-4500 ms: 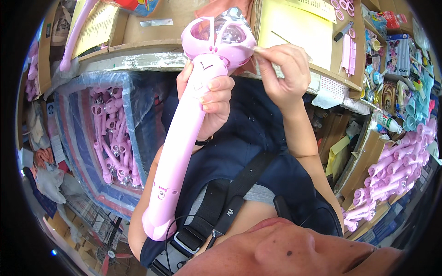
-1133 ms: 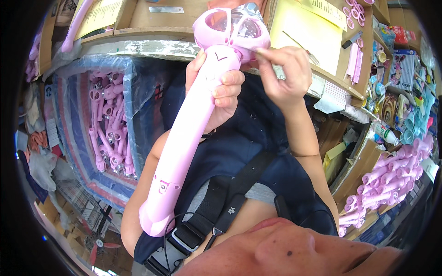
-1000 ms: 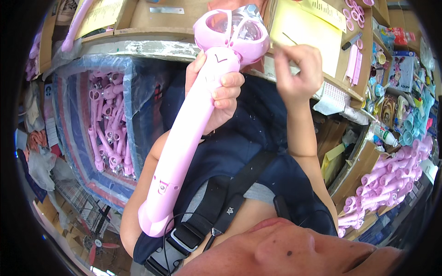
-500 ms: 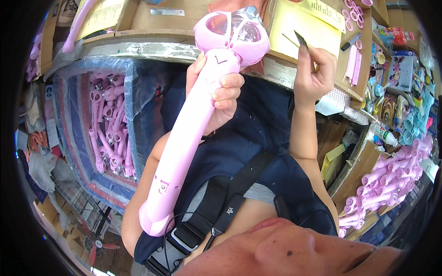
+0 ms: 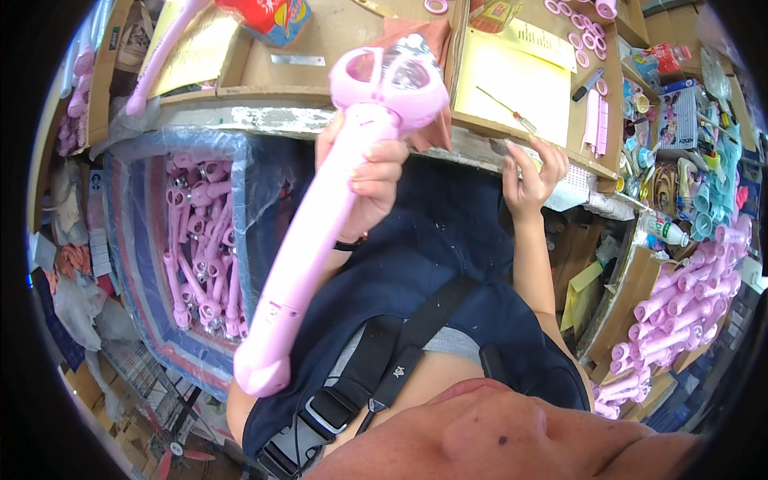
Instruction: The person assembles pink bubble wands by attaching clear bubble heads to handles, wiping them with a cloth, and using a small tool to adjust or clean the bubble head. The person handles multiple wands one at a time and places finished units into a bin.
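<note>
My left hand (image 5: 374,182) is wrapped around the upper handle of a pink toy wand (image 5: 308,232). The wand slants from the table edge down to my upper arm. Its wide pink head encloses a clear, glittering ball (image 5: 406,74). My right hand (image 5: 534,178) is at the table's front edge, to the right of the wand and apart from it. A small dark blade (image 5: 499,147) shows at its thumb and fingertip, partly blurred. Just above that hand, a thin screwdriver (image 5: 522,120) lies on a yellow sheet (image 5: 504,76).
A plastic-lined bin (image 5: 136,240) of pink wands stands at left. Stacked pink handles (image 5: 672,312) fill the right. On the table are a metal strip (image 5: 298,60), an orange cloth (image 5: 432,128), a marker (image 5: 588,84), pink rings (image 5: 588,38) and a red-blue packet (image 5: 272,20).
My right hand has lowered from over the yellow sheet to the table edge, its fingers loosening apart. The wand has shifted slightly left, still in my left hand. The view has tilted, showing more tabletop.
</note>
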Motion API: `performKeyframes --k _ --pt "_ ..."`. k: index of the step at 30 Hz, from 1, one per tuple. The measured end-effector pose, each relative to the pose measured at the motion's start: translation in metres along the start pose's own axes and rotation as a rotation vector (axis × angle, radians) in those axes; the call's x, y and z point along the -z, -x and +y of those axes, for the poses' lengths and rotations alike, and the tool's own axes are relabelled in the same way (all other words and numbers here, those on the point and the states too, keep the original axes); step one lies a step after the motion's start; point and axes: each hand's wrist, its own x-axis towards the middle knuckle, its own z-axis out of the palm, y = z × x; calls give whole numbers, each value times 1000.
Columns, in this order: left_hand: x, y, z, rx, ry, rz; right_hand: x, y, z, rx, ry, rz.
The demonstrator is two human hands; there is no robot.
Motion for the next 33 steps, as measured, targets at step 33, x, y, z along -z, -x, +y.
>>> performKeyframes --k 33 --pt "-36 17 56 -8 -573 -36 -76 -129 -103 40 -742 -21"
